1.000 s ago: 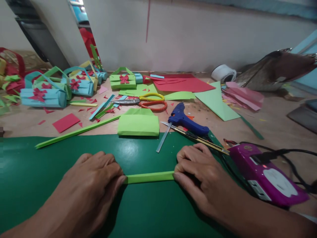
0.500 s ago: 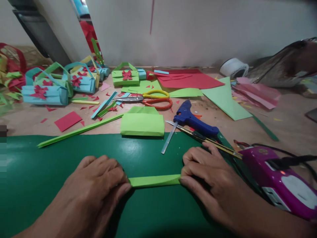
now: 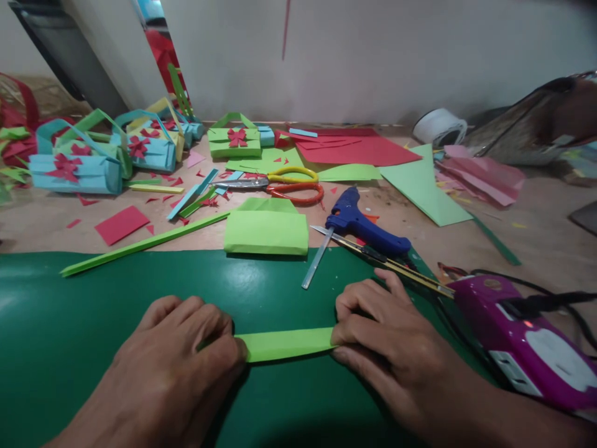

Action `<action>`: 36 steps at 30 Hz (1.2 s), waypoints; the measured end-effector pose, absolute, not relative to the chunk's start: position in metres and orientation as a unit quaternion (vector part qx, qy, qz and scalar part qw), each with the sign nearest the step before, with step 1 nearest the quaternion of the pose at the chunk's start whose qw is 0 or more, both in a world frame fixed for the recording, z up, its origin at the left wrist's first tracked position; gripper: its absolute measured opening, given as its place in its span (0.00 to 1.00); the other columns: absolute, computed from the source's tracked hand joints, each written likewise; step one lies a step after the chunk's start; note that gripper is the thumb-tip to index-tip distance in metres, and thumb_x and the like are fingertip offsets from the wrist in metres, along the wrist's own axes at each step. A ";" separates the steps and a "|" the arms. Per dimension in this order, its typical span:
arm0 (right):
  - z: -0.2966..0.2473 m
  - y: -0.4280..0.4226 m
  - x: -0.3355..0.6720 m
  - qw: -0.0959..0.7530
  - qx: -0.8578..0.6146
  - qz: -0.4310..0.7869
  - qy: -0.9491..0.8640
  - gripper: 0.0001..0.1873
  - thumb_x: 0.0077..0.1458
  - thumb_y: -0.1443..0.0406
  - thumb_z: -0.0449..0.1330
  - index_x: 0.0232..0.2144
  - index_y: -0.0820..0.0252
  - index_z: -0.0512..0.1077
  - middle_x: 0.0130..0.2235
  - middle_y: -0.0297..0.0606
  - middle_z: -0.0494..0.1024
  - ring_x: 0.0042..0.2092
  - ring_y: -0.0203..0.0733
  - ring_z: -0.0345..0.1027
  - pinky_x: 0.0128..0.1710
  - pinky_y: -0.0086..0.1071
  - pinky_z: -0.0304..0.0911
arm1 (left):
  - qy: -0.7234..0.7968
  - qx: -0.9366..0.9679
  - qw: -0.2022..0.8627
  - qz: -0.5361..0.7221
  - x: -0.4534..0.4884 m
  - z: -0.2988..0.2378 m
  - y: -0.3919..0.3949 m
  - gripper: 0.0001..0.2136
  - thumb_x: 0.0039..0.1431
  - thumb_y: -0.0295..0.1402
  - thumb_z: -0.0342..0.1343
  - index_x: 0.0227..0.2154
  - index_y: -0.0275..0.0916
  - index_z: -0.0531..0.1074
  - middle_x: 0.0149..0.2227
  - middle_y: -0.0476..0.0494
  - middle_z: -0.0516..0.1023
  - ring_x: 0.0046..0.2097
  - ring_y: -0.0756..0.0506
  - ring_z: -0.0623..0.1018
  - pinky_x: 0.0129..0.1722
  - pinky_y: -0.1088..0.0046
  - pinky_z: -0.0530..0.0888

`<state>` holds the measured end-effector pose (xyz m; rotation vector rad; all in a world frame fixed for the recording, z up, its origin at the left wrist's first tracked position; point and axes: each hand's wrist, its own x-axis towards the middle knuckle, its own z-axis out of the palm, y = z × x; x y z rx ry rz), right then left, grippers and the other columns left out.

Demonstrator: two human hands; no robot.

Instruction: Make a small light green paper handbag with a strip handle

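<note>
Left grip (image 3: 181, 348) and right grip (image 3: 387, 348) both curled down, each pinching one end of the green paper strip (image 3: 286, 343). Strip lies flat between them on the dark green mat (image 3: 93, 298), near my edge of the surface. Folded light green paper (image 3: 265, 233) sits at the mat's far edge. Blue glue gun (image 3: 361, 225) just beyond the right grip, purple device (image 3: 527, 342) to its right.
</note>
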<state>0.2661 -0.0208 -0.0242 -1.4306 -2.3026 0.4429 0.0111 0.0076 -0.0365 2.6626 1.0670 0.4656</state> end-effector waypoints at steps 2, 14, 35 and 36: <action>-0.023 -0.022 0.266 0.185 -0.521 0.169 -0.816 0.09 0.55 0.71 0.53 0.23 0.57 0.66 0.30 0.31 0.65 0.33 0.37 0.59 0.49 0.44 0.43 | 0.374 0.908 0.121 0.144 0.011 -0.035 0.008 0.09 0.61 0.29 0.46 0.27 0.41 0.68 0.27 0.50 0.69 0.30 0.47 0.65 0.35 0.65 0.56; -0.023 -0.020 0.263 0.200 -0.535 0.169 -0.803 0.13 0.56 0.71 0.51 0.20 0.60 0.62 0.29 0.32 0.63 0.32 0.37 0.56 0.40 0.39 0.46 | 0.421 0.895 0.130 0.073 0.011 -0.028 0.011 0.12 0.62 0.32 0.44 0.24 0.41 0.65 0.27 0.47 0.69 0.32 0.44 0.65 0.33 0.66 0.58; -0.022 -0.014 0.261 0.152 -0.527 0.083 -0.832 0.10 0.52 0.71 0.51 0.21 0.59 0.65 0.28 0.36 0.67 0.33 0.41 0.59 0.44 0.45 0.47 | 0.373 0.926 0.024 0.047 0.020 -0.023 0.019 0.10 0.56 0.29 0.47 0.20 0.41 0.65 0.22 0.48 0.66 0.27 0.43 0.64 0.32 0.62 0.53; -0.022 -0.014 0.261 0.148 -0.523 0.079 -0.836 0.09 0.52 0.71 0.51 0.22 0.60 0.65 0.28 0.36 0.67 0.33 0.42 0.59 0.43 0.45 0.47 | 0.371 0.928 0.021 0.041 0.021 -0.022 0.020 0.10 0.56 0.28 0.47 0.20 0.41 0.65 0.22 0.48 0.66 0.27 0.43 0.64 0.32 0.62 0.53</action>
